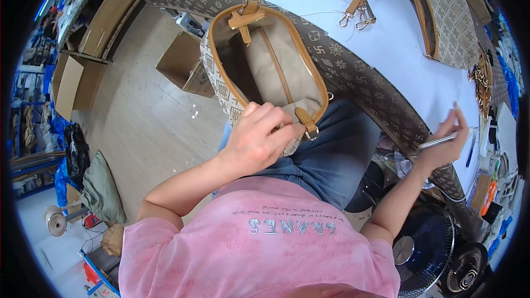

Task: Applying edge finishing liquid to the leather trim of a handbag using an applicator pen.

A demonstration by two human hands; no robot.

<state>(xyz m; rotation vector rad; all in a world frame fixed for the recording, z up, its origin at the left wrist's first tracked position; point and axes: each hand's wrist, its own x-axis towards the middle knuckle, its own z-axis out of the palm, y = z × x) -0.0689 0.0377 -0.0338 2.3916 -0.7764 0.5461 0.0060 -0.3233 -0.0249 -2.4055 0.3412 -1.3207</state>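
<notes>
A patterned beige handbag [220,85] with tan trim rests at my lap, its mouth open toward me. Its pale lining [273,60] shows a tan-edged seam or pocket, and a zipper end flap [246,20] is folded at the far end. My left hand [259,138] is closed on the bag's near rim, beside a tan tab with a metal ring [312,132]. Off to the right, over the table's edge, my right hand [444,146] holds a slim silver tool [436,142], slightly blurred; its exact kind is unclear.
The white table [392,33] has a brown patterned edge covering [353,58]. On it lie tan straps with metal clasps [361,14], another patterned bag [452,16] and several chains [482,80]. A cardboard box [185,63] stands on the floor, and a black fan [425,248] sits lower right.
</notes>
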